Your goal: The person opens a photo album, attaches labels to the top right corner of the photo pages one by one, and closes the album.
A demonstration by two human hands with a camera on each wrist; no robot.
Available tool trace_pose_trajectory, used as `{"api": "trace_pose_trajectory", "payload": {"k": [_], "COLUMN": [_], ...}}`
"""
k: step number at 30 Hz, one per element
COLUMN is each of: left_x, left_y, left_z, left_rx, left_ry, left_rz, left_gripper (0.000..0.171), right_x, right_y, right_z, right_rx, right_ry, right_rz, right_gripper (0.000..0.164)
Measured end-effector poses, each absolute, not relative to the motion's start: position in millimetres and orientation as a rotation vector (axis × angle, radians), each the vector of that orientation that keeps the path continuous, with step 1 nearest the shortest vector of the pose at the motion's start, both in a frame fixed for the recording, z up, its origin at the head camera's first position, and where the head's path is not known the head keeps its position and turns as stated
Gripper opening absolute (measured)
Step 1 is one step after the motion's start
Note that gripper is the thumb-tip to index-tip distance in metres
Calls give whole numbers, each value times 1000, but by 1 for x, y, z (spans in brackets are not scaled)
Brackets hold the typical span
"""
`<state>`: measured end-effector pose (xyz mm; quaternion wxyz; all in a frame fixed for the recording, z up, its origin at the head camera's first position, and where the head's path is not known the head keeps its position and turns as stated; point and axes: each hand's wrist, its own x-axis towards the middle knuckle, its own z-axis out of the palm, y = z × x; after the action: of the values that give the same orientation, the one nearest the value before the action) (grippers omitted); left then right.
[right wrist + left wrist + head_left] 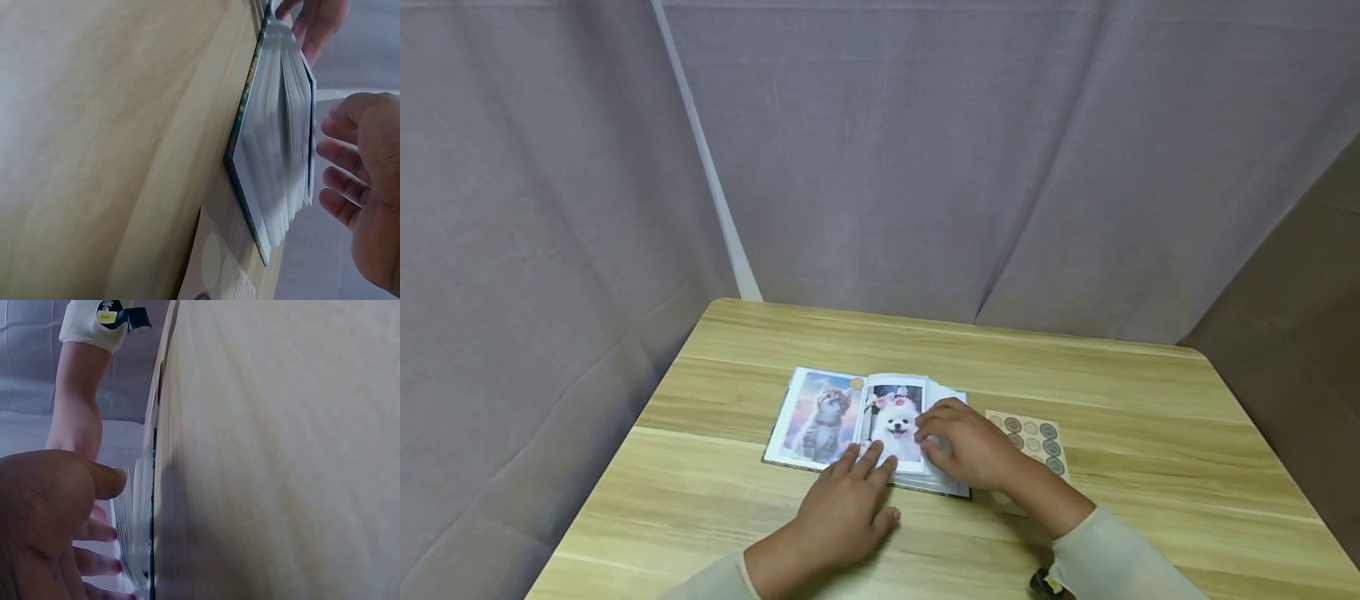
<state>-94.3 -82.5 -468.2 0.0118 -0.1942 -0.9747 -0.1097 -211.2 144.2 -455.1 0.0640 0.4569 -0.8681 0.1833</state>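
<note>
A photo album [778, 437] lies spread on the table, its many pages fanned in the right wrist view. On its left page is a kitten picture [825, 417], with a small round gold sticker [857, 383] at the top right corner. The right page bears a picture of a white dog [897, 423]. My left hand [846, 512] rests its spread, straight fingers on the album's lower edge near the fold. Over the right page's outer edge, my right hand [966, 442] has loosely bent fingertips right at the dog picture, nothing pinched between them.
A sheet of round stickers [1033, 442] lies right of the album, partly under my right forearm. The wooden table [1150, 467] has its far edge close to grey curtains [880, 167], which hang at the back and sides. A dark band with a device [1047, 583] sits at my right cuff.
</note>
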Motion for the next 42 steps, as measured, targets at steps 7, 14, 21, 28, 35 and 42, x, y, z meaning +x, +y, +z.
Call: {"api": "trace_pose_trajectory", "payload": {"k": [7,14,21,28,35,42], "left_x": [-94,-95,-95,-93,-90,-88], "left_y": [-82,-74,-66,-58,-51,-43], "left_z": [-467,-463,-460,-460,-463,-462], "left_rx": [-601,-629,-698,-758,-848,-857], "left_ry": [-2941,-2794,-2674,-2630,-2683,-2752], "left_rz": [-345,-424,-492,-538,-602,-719], "left_gripper": [57,41,29,25,24,26], "right_x": [-204,-193,-187,-182,-176,-169], "right_y": [161,181,202,224,243,258], "right_z": [-455,-452,-455,-460,-463,-469], "right_rx": [1344,1211,1155,1116,1052,983], "right_ry": [-2601,-2673,-2622,-2623,-2676,-2737], "right_rz": [577,612,640,664,617,588], "right_gripper": [13,13,16,19,24,29]}}
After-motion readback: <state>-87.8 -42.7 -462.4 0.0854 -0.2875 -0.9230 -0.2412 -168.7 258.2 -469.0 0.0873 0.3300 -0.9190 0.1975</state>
